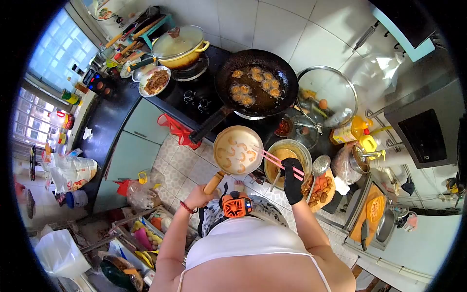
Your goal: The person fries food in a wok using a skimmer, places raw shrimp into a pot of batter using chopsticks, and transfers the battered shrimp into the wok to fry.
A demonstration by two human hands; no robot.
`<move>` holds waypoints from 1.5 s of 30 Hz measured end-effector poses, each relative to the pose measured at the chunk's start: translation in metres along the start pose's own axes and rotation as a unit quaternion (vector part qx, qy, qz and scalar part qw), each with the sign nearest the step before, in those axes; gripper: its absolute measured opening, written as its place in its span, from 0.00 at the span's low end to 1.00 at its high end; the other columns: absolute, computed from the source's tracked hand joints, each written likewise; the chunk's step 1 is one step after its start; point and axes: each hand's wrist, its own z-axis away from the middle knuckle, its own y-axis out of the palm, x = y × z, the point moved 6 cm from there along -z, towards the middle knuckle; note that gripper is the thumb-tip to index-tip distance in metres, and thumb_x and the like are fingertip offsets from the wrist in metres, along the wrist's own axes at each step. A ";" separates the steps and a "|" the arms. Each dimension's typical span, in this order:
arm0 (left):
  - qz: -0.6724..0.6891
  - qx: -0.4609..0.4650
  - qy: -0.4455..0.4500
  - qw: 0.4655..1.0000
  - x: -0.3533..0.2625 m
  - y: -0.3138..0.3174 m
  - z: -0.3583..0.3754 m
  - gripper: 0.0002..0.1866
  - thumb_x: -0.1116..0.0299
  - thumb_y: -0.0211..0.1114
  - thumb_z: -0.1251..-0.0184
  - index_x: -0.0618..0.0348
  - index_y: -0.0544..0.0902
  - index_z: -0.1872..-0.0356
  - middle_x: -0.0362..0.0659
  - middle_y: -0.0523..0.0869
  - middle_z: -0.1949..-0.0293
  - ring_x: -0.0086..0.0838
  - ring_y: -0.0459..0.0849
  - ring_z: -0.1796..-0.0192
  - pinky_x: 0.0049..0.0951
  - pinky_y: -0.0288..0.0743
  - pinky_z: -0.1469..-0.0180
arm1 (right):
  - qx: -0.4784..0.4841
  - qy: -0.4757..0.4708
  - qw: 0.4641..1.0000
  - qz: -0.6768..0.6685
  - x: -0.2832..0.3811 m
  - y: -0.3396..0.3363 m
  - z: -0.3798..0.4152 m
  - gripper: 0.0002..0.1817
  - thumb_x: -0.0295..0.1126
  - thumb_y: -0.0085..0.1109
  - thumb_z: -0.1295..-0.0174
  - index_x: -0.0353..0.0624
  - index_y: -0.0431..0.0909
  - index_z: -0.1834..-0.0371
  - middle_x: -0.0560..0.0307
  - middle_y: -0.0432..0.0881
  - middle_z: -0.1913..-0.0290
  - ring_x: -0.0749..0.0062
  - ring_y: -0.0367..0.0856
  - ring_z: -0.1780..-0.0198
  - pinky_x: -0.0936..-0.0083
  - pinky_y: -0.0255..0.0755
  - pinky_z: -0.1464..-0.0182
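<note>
My left hand (198,197) is wrapped round the wooden handle of a small pan (238,166), which is held level and has several shrimp pieces (232,152) in it. In a black glove, my right hand (292,180) holds pink chopsticks (275,161), their tips at the pan's right rim. Beneath the chopsticks stands a bowl of batter (284,154) with a utensil in it. Beyond, a black wok (233,62) on the stove holds oil and several frying pieces (242,95).
A yellow pot (181,62) with a glass lid stands at the back left, near a plate of meat (155,82). Right of the wok are a glass lid (353,97), oil bottles (348,132) and a skimmer (321,164) over a plate of fried food (325,192). The wok's handle juts toward me.
</note>
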 end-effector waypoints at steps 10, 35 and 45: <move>-0.085 0.013 0.048 0.995 -0.007 -0.022 -0.019 0.13 0.67 0.66 0.50 0.66 0.77 0.69 0.42 0.78 0.85 0.24 0.76 0.87 0.25 0.69 0.85 | -0.008 0.069 0.998 -0.008 -0.023 0.018 -0.029 0.12 0.36 0.51 0.33 0.39 0.80 0.62 0.65 0.76 0.78 0.83 0.70 0.80 0.84 0.63 0.77; -0.111 -0.003 0.062 0.992 -0.019 -0.019 -0.008 0.14 0.65 0.65 0.48 0.66 0.78 0.67 0.44 0.79 0.85 0.28 0.78 0.86 0.29 0.72 0.82 | 0.021 0.080 0.992 0.094 -0.041 0.037 -0.046 0.15 0.38 0.51 0.33 0.38 0.80 0.68 0.62 0.75 0.83 0.80 0.72 0.81 0.80 0.64 0.78; -0.099 -0.007 0.047 0.994 -0.016 -0.018 -0.010 0.11 0.67 0.64 0.47 0.65 0.77 0.68 0.43 0.79 0.84 0.27 0.78 0.86 0.28 0.72 0.82 | 0.076 0.013 0.976 0.202 -0.015 0.055 -0.043 0.16 0.38 0.49 0.32 0.37 0.79 0.67 0.58 0.77 0.80 0.74 0.75 0.78 0.78 0.66 0.75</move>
